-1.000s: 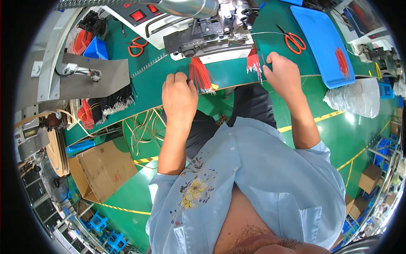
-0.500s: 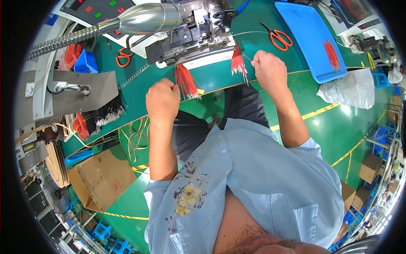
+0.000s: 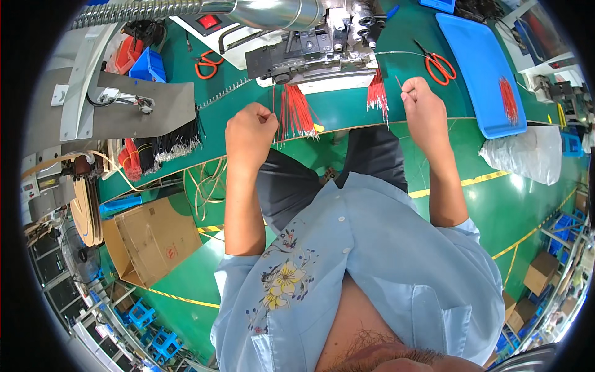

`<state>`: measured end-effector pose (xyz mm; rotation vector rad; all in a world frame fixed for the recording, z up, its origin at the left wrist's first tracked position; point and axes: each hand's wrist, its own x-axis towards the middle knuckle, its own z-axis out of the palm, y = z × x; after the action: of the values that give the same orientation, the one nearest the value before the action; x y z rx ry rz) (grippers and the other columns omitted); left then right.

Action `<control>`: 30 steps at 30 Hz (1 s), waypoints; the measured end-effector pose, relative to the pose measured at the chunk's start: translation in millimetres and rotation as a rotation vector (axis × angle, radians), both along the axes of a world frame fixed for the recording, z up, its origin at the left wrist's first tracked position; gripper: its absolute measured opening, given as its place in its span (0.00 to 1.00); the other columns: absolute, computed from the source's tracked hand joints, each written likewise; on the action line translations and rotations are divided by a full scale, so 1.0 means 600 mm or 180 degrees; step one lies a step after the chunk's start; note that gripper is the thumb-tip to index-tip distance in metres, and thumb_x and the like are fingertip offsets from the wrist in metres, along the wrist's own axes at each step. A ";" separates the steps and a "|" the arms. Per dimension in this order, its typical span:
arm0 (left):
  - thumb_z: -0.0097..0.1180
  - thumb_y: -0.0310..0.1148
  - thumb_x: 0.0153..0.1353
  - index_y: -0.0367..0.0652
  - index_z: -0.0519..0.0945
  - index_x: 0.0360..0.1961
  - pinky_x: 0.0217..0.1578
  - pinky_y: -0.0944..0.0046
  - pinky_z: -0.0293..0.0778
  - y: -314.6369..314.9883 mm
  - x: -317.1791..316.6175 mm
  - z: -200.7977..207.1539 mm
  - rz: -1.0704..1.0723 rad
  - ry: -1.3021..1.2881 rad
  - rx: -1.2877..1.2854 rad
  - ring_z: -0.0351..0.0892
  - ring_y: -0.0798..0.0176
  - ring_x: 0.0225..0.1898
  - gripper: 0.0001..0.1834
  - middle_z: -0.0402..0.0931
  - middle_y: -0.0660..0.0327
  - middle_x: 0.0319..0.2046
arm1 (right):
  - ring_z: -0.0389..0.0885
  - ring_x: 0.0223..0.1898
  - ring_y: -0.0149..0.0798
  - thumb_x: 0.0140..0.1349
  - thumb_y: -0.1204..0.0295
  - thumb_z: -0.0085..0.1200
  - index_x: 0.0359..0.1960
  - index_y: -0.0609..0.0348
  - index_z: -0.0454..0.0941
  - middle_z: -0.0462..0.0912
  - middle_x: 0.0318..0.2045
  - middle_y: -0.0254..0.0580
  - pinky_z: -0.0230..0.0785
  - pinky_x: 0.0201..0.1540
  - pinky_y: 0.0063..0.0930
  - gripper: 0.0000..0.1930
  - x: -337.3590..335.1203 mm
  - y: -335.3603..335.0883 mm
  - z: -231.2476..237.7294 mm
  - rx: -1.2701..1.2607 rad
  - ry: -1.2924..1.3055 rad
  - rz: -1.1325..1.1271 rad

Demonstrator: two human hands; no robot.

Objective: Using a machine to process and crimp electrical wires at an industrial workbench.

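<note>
My left hand (image 3: 250, 133) is closed in a pinch at the front edge of the green table. A single red wire (image 3: 273, 99) runs down to its fingertips, just left of a hanging bundle of red wires (image 3: 296, 111) with bare silvery ends. My right hand (image 3: 426, 115) is also closed, its thumb and forefinger pinching a thin red wire (image 3: 398, 80) whose end sticks up. To the left of that hand hangs a second bundle of red wires (image 3: 377, 92). Both bundles hang from the front of a metal machine (image 3: 316, 59).
Orange-handled scissors (image 3: 440, 68) lie beside a blue tray (image 3: 477, 93) with red wires on it. Orange-handled cutters (image 3: 207, 65), a blue bin (image 3: 149, 65) and black wire bundles (image 3: 176, 142) are at left. A flexible metal tube (image 3: 149, 11) crosses above. A cardboard box (image 3: 155, 239) stands on the floor.
The whole view has shifted, so the bench appears farther right. A red wire now shows at my left fingertips. The wire in my right hand now points upward, clear of the right bundle.
</note>
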<state>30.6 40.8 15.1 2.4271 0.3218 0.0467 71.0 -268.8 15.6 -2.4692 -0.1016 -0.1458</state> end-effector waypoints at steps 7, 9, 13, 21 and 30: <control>0.60 0.27 0.61 0.36 0.80 0.34 0.25 0.72 0.70 -0.046 -0.064 0.028 -0.0087 0.0191 -0.2273 0.77 0.73 0.24 0.05 0.81 0.62 0.25 | 0.76 0.24 0.23 0.65 0.76 0.54 0.44 0.60 0.78 0.81 0.26 0.32 0.65 0.25 0.18 0.07 -0.052 0.006 0.028 0.2406 0.1082 0.0351; 0.58 0.27 0.64 0.36 0.79 0.37 0.24 0.75 0.69 -0.077 -0.082 0.028 -0.0414 0.0336 -0.2920 0.76 0.75 0.25 0.04 0.80 0.63 0.28 | 0.76 0.22 0.22 0.66 0.75 0.54 0.42 0.61 0.78 0.81 0.26 0.32 0.66 0.24 0.16 0.06 -0.075 0.036 0.032 0.2995 0.1455 0.0570; 0.58 0.27 0.64 0.35 0.78 0.35 0.24 0.74 0.70 -0.111 -0.090 0.042 -0.0671 0.0444 -0.3263 0.77 0.73 0.25 0.05 0.80 0.60 0.27 | 0.77 0.22 0.22 0.67 0.72 0.55 0.38 0.64 0.78 0.81 0.26 0.34 0.66 0.22 0.17 0.07 -0.090 0.081 0.032 0.3700 0.1711 0.0840; 0.58 0.29 0.64 0.37 0.79 0.37 0.24 0.75 0.69 -0.127 -0.088 0.032 -0.0755 0.0612 -0.3429 0.76 0.74 0.26 0.06 0.80 0.63 0.27 | 0.75 0.20 0.20 0.66 0.71 0.57 0.36 0.64 0.81 0.81 0.22 0.31 0.63 0.20 0.15 0.08 -0.093 0.088 0.022 0.3516 0.1619 0.0703; 0.58 0.29 0.65 0.37 0.79 0.38 0.25 0.75 0.69 -0.127 -0.090 0.028 -0.0943 0.0504 -0.3376 0.76 0.74 0.27 0.06 0.80 0.64 0.30 | 0.71 0.19 0.19 0.63 0.72 0.60 0.35 0.65 0.83 0.81 0.21 0.31 0.59 0.20 0.15 0.07 -0.100 0.094 0.028 0.3486 0.1591 0.0629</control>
<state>-23.4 -35.5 32.0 1.3972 0.0185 -0.3600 11.2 -212.4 32.6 -1.3333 -0.0301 0.4038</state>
